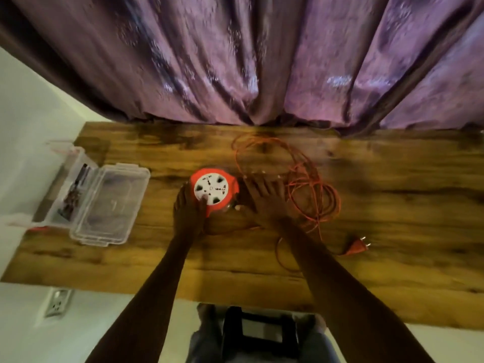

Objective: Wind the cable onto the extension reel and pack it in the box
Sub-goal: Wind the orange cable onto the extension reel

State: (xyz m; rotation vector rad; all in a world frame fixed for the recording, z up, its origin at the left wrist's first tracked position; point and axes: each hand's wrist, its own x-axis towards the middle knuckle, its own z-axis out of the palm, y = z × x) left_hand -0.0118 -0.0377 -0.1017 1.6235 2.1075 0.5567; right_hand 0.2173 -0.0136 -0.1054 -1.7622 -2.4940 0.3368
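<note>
An orange extension reel point(223, 176) with a white socket face lies on the wooden table point(392, 205). My left hand point(190, 208) grips its near-left side, thumb on the white face. My right hand point(264, 197) lies flat on the table just right of the reel, fingers straight and spread. Loose orange cable point(311, 187) sprawls in loops to the right of that hand. Its orange plug point(356, 247) lies at the near right. A clear plastic box point(110, 205) stands open at the table's left end, its lid point(70, 184) folded out to the left.
A purple curtain point(262, 61) hangs along the table's far edge. A white wall is at the left, with a socket plate point(57, 302) below the table's near edge. A dark stool point(259, 334) stands on the floor in front.
</note>
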